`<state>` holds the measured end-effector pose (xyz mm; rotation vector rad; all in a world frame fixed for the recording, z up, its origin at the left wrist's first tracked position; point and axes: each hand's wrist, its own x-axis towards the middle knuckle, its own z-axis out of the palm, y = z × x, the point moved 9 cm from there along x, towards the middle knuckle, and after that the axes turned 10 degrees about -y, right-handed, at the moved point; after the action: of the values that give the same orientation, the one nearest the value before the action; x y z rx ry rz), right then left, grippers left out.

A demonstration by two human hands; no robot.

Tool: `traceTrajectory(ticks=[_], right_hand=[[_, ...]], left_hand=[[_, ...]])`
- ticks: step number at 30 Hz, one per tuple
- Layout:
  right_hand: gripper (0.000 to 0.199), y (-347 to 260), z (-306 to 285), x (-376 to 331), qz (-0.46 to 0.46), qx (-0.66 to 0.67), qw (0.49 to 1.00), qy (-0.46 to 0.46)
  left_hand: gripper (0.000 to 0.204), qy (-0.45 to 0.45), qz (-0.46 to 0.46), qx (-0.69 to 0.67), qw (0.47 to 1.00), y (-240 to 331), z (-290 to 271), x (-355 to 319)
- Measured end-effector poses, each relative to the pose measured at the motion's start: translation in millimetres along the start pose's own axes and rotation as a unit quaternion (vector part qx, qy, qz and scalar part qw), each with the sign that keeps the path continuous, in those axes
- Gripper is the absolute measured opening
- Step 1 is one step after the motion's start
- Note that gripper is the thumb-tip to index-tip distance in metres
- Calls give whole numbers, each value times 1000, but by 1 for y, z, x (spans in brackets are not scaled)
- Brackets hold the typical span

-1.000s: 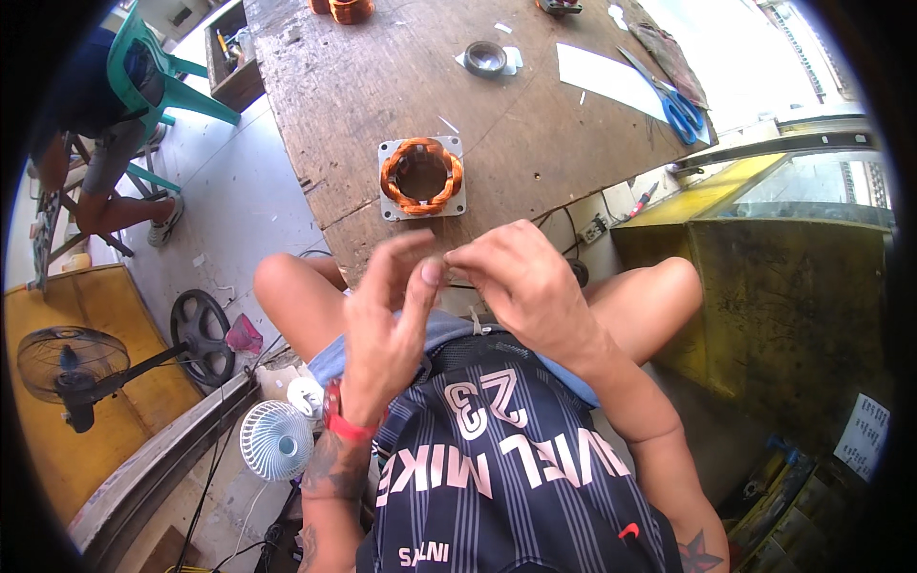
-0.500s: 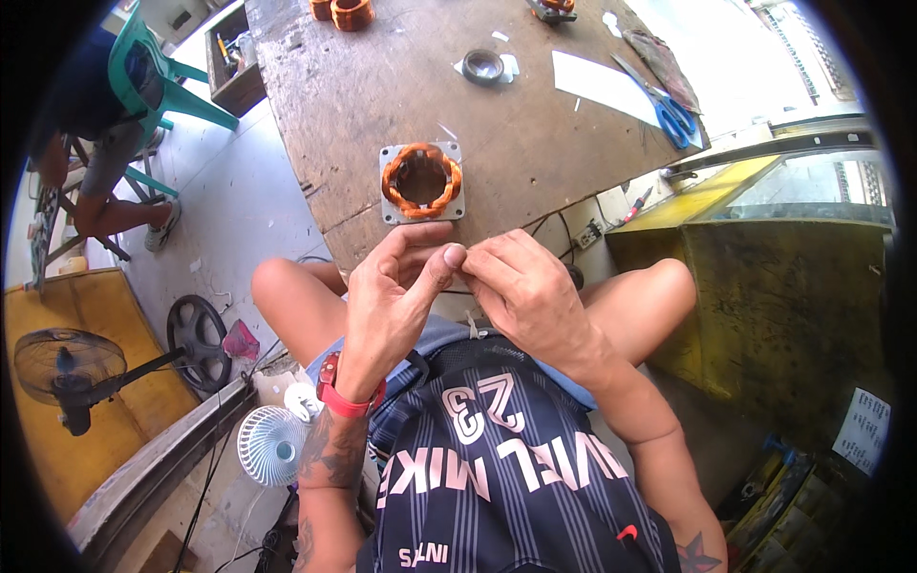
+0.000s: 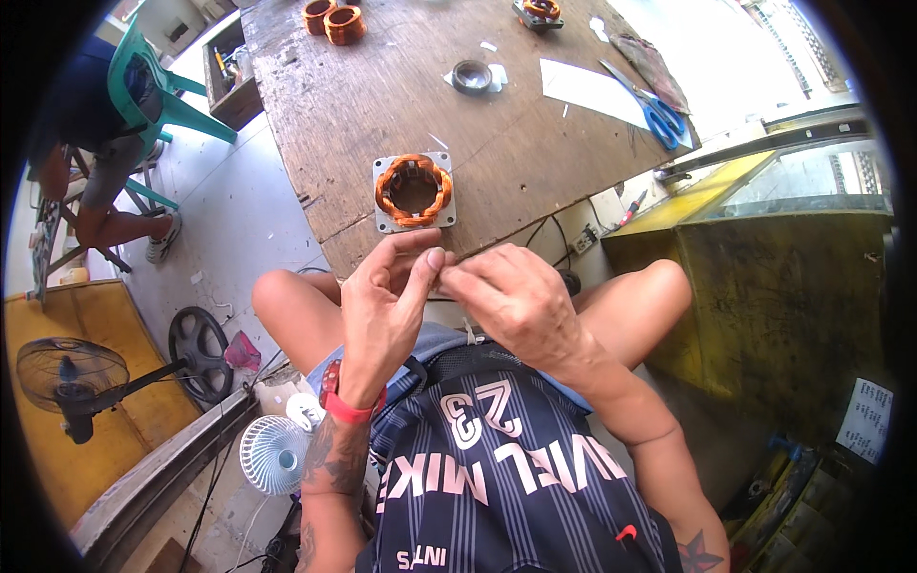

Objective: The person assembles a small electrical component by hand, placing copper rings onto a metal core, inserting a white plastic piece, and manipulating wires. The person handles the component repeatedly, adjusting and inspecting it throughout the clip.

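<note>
At frame centre, the left hand point(image 3: 382, 310) and right hand point(image 3: 516, 301) meet fingertip to fingertip, pinching something too small to identify. Just above, a copper-wound stator point(image 3: 414, 190) sits near the wooden table point(image 3: 382, 86) edge; blue scissors point(image 3: 659, 110) lie upper right.

One wooden bench point(image 3: 382, 105) carries four copper-wound motor parts: one square stator point(image 3: 414, 191) near the front edge, two coils point(image 3: 334, 19) at the far left, and one more stator point(image 3: 541, 11) at the far right. There is also one pair of blue scissors point(image 3: 659, 107), one white paper sheet point(image 3: 587, 88) and one small round cap point(image 3: 472, 76). Two fans stand on the floor: one black point(image 3: 72, 377), one white point(image 3: 275, 454). One green chair point(image 3: 153, 91) is visible.
</note>
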<state>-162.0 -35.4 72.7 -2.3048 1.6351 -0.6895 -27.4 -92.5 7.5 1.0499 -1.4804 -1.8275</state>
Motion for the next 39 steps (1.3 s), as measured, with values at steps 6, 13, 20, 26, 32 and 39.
traceTrajectory(ticks=[6, 13, 20, 26, 32, 39], right_hand=[[25, 49, 53, -9, 265, 581, 763, -103], [17, 0, 1, 0, -4, -6, 1000, -21], [18, 43, 39, 0, 193, 486, 848, -88], [17, 11, -1, 0, 60, 81, 995, -3], [16, 40, 35, -1, 186, 509, 837, -69], [18, 20, -2, -7, 105, 81, 991, 24]], left_hand=[[27, -53, -89, -17, 994, -16, 10, -20], [31, -4, 6, -57, 998, -6, -2, 4], [26, -52, -112, -27, 992, -22, 13, -22], [29, 7, -10, -7, 1000, -5, -1, 0], [26, -64, -142, -14, 988, -25, 20, -26], [26, 33, -10, -23, 999, -11, -3, -2]])
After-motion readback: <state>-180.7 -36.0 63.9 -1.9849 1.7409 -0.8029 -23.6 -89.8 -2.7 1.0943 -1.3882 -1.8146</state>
